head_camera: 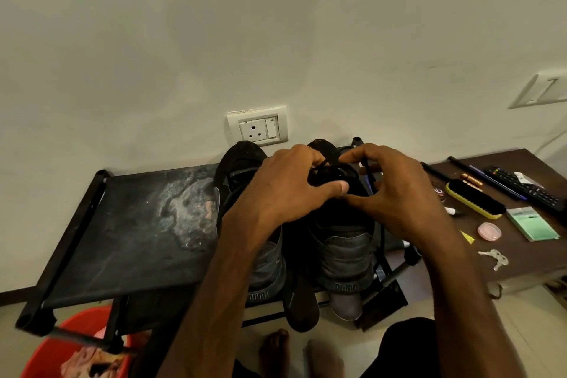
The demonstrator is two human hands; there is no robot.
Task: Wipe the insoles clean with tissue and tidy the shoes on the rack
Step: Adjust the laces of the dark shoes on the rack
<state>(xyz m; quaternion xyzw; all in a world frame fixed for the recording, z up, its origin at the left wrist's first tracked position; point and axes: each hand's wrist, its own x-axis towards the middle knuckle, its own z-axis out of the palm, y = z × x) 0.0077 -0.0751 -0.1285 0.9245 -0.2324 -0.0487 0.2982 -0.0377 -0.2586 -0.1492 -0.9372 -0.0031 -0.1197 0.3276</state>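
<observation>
Bare feet [273, 350] at the bottom edge are closest to the camera, so the person is standing right up against the rack. Going left to right: red bucket [55, 353] in the lower left corner, then the black rack [122, 224] with a dusty whitish patch on its top shelf, then a black shoe [239, 169] near centre. A dark insole [302, 301] lies between the pair, poking out over the rack's front edge. The left hand [285, 190] is curled over the laces [329, 173] of the second shoe [346, 248], thumb pressed across them, and the right hand [395, 193] pinches the same laces from the other side. Looks like the tidying step, sorting the laces, not wiping. No tissue anywhere in frame. The next move probably needs the laces tucked in and that loose insole dealt with. At the right of the frame, a brown table [521, 267] has a yellow-backed brush [475, 199] and a remote [527, 190].
</observation>
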